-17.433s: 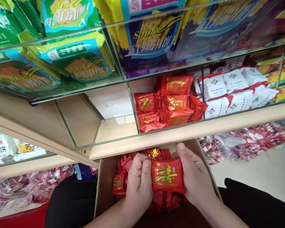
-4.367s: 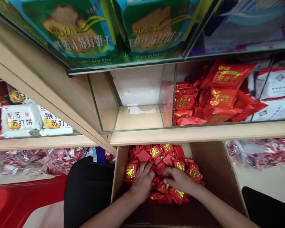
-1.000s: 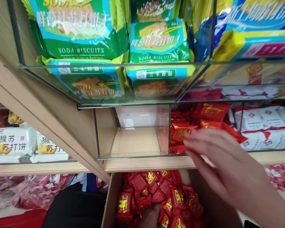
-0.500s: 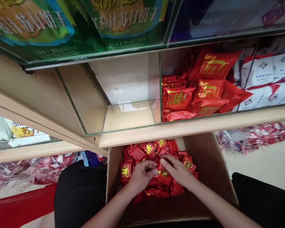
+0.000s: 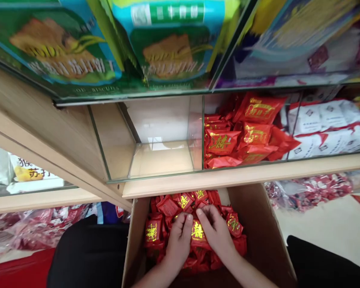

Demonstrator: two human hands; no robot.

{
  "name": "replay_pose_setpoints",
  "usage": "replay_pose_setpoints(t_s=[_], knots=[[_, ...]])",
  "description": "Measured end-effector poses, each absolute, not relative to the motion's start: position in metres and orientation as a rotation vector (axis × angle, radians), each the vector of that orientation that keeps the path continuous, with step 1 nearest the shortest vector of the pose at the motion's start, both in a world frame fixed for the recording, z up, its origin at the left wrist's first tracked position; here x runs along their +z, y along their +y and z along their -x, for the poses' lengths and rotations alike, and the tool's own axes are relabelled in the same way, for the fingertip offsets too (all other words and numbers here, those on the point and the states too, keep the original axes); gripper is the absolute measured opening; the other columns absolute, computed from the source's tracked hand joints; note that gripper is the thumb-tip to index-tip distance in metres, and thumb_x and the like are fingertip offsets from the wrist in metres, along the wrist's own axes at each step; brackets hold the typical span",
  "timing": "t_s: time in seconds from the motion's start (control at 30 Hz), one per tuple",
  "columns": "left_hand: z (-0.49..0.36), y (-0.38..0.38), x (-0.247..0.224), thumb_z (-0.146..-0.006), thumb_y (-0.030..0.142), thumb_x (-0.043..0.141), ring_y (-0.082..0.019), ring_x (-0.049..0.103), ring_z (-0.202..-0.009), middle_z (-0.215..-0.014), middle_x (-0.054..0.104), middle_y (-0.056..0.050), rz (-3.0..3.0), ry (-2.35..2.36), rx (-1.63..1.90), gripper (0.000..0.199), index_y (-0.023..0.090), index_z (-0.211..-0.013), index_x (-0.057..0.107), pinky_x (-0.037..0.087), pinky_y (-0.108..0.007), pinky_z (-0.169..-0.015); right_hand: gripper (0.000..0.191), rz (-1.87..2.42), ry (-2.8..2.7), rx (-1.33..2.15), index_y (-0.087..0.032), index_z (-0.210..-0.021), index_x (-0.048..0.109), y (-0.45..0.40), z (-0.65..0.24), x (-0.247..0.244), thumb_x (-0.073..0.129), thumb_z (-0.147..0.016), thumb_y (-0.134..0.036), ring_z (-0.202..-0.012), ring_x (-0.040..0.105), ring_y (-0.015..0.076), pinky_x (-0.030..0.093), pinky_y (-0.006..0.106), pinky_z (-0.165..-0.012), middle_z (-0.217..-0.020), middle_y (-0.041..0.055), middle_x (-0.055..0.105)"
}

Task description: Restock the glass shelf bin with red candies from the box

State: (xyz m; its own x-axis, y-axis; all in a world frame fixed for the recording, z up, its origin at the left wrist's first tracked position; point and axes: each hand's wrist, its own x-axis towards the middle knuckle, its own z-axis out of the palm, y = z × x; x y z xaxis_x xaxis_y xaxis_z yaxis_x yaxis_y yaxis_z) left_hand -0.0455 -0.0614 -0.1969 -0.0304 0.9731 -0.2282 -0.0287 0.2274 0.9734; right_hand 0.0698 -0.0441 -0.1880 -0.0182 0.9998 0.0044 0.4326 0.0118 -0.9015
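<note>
My left hand (image 5: 179,240) and my right hand (image 5: 216,231) are close together over an open cardboard box (image 5: 267,224). Between them is a small red packet (image 5: 198,232) with gold lettering, its face turned up. Thumbs and curled fingers pinch it from both sides, partly covering its edges. Under and around the hands, many similar shiny red packets (image 5: 152,231) fill the box in a loose heap.
Above the box runs a wooden shelf with a bare glass-fronted compartment (image 5: 160,160). Right of it stand red packets (image 5: 252,134) and white packets (image 5: 315,120). Green soda biscuit bags (image 5: 171,52) sit higher up. Plastic-bagged goods (image 5: 312,190) lie on the floor below.
The view has tilted up, showing more of the biscuit bags. My hands have drawn up upright around one packet, whose gold lettering now faces me between them.
</note>
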Motion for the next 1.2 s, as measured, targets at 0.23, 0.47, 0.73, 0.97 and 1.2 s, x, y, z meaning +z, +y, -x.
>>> replay_pose_setpoints(t_s=[0.23, 0.47, 0.73, 0.97, 1.2], knots=[[0.047, -0.072, -0.201, -0.07, 0.06, 0.053, -0.024, 0.051, -0.101, -0.102, 0.062, -0.007, -0.799, 1.591, 1.087, 0.05, 0.017, -0.092, 0.062, 0.038, -0.031, -0.089, 0.039, 1.598, -1.44, 1.08, -0.022, -0.065, 0.048, -0.048, -0.069, -0.179, 0.031, -0.085, -0.05, -0.062, 0.055, 0.0186, 0.042, 0.028, -0.06, -0.06, 0.0002, 0.056], [0.039, -0.069, -0.169, -0.08, 0.055, 0.043, -0.017, 0.058, -0.073, -0.08, 0.066, -0.003, -0.999, 1.392, 1.245, 0.043, 0.017, -0.082, 0.064, 0.046, -0.024, -0.069, 0.04, 1.506, -1.38, 0.916, -0.022, -0.059, 0.045, -0.048, -0.077, -0.153, 0.029, -0.087, -0.047, -0.053, 0.051, 0.0159, 0.04, 0.026, -0.051, -0.054, -0.0008, 0.051], [0.053, -0.049, -0.1, -0.089, 0.025, 0.038, -0.014, 0.06, -0.076, -0.082, 0.065, -0.003, -1.797, 1.235, 1.32, 0.023, 0.021, -0.096, 0.06, 0.046, -0.022, -0.069, 0.028, 1.127, -1.897, 0.915, -0.028, -0.103, 0.053, -0.055, -0.122, -0.082, 0.059, -0.075, -0.029, -0.075, 0.061, 0.0141, 0.052, 0.022, -0.065, -0.092, 0.0008, 0.062], [0.053, -0.005, -0.042, -0.08, 0.02, 0.055, -0.021, 0.048, -0.1, -0.1, 0.055, -0.007, -2.596, 1.321, 1.455, 0.02, 0.02, -0.1, 0.055, 0.037, -0.039, -0.088, 0.026, 1.202, -1.718, 0.365, -0.027, -0.1, 0.051, 0.0, -0.164, -0.025, 0.058, -0.076, -0.034, -0.064, 0.059, 0.0133, 0.051, 0.021, -0.054, -0.079, 0.0003, 0.061], [0.033, 0.018, -0.028, -0.083, 0.033, 0.049, -0.035, 0.02, -0.128, -0.139, 0.035, -0.008, -2.899, 1.748, 0.977, 0.045, 0.02, -0.126, 0.042, 0.03, -0.047, -0.09, 0.021, 1.211, -2.045, 0.139, -0.017, -0.1, 0.056, 0.057, -0.14, -0.002, 0.052, -0.08, -0.022, -0.066, 0.058, 0.015, 0.05, 0.029, -0.063, -0.078, 0.0036, 0.06]])
